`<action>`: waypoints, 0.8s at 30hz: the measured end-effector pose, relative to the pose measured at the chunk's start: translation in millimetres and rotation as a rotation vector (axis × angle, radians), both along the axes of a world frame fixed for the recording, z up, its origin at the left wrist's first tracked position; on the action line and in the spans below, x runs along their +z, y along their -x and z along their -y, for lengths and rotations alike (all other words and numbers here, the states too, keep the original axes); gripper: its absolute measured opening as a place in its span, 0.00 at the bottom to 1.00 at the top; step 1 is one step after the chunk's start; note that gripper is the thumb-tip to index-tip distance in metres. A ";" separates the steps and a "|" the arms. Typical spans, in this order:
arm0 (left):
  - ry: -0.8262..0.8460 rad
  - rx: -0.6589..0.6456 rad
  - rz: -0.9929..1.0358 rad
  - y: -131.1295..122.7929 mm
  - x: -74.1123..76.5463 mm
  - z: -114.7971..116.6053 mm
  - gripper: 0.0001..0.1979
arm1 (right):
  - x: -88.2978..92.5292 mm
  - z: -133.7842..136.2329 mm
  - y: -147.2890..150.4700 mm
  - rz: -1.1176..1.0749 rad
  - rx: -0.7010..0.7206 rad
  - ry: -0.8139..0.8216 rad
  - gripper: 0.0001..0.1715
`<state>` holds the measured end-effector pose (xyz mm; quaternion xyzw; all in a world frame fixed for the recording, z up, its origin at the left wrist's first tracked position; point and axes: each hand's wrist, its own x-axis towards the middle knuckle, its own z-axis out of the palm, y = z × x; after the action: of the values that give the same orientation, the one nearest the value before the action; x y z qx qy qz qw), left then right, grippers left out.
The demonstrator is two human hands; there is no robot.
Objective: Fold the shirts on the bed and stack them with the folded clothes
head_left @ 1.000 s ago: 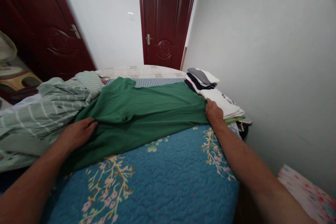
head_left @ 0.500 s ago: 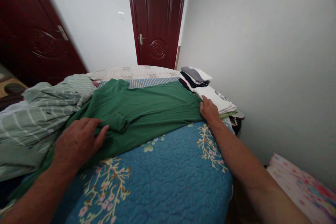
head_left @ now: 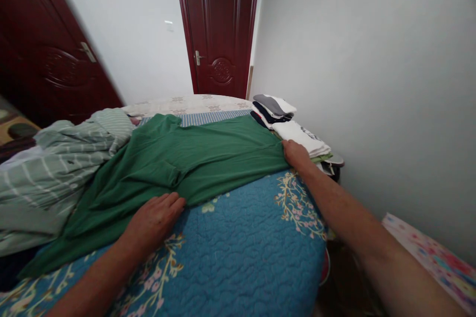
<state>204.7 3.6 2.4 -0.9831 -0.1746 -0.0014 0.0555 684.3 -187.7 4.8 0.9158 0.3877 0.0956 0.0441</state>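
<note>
A green shirt [head_left: 197, 153] lies spread across a bed covered by a blue flowered quilt [head_left: 241, 237]. My left hand [head_left: 154, 220] rests flat on the shirt's near edge, fingers stretched out and together. At the shirt's right end my right hand [head_left: 295, 153] is closed on the cloth, close to a stack of folded clothes [head_left: 293, 131] by the wall.
A rumpled pale green striped garment [head_left: 55, 163] is heaped at the left of the bed. Two dark red doors [head_left: 219, 29] stand behind the bed, one at the left. A white wall runs along the right. A flowered cloth [head_left: 439, 267] lies low at right.
My left hand slid from the shirt's left part toward me and to the right, onto its near edge. My right hand stayed at the shirt's right end.
</note>
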 end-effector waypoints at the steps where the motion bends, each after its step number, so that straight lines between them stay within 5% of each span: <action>1: 0.021 -0.005 -0.008 1.3 -0.2 -1.5 0.15 | 2.5 1.1 -1.3 0.008 0.008 0.020 0.22; 15: 0.108 -0.071 0.023 8.2 5.5 -1.2 0.15 | -5.8 8.7 21.6 0.101 -0.036 -0.097 0.20; 19: 0.068 0.004 0.087 7.1 7.3 -6.8 0.17 | -1.9 9.9 39.4 0.183 0.107 -0.218 0.19; 24: 0.011 0.148 0.129 2.0 0.1 -31.7 0.21 | -15.0 -8.4 83.9 -0.038 0.339 -0.216 0.21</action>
<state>202.7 35.3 2.5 -0.9656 -0.2501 -0.0596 0.0388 600.4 -179.3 -10.2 0.8383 0.5247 0.1255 -0.0785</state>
